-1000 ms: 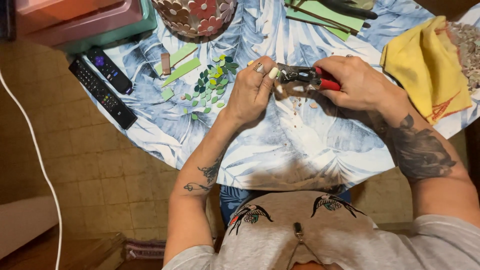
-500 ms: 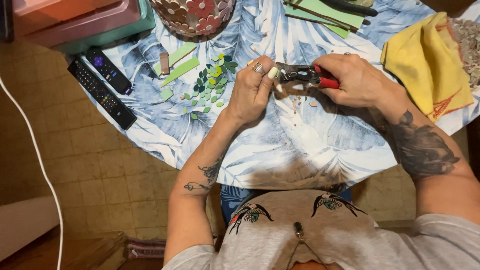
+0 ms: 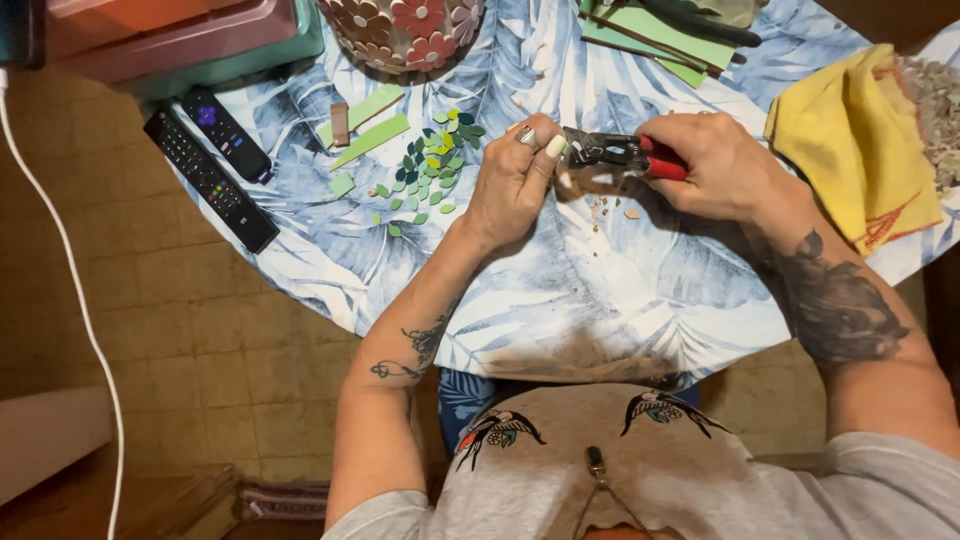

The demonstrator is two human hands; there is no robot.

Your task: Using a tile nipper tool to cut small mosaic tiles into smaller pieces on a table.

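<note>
Both hands met over the worktop [image 3: 600,300]: the right hand [image 3: 720,165] had its grip closed on red-handled nippers [image 3: 620,155], while the left hand [image 3: 515,180] pinched a small tile piece [image 3: 565,178] at their jaws. Nipping seemed underway; next came a steady squeeze.

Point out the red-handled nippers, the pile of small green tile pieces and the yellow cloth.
Red-handled metal nippers [image 3: 620,155], head view, on the metal head.
Pile of small green tile pieces [image 3: 432,170], head view, on the pile's middle.
Yellow cloth [image 3: 850,140], head view, on its flat centre.
</note>
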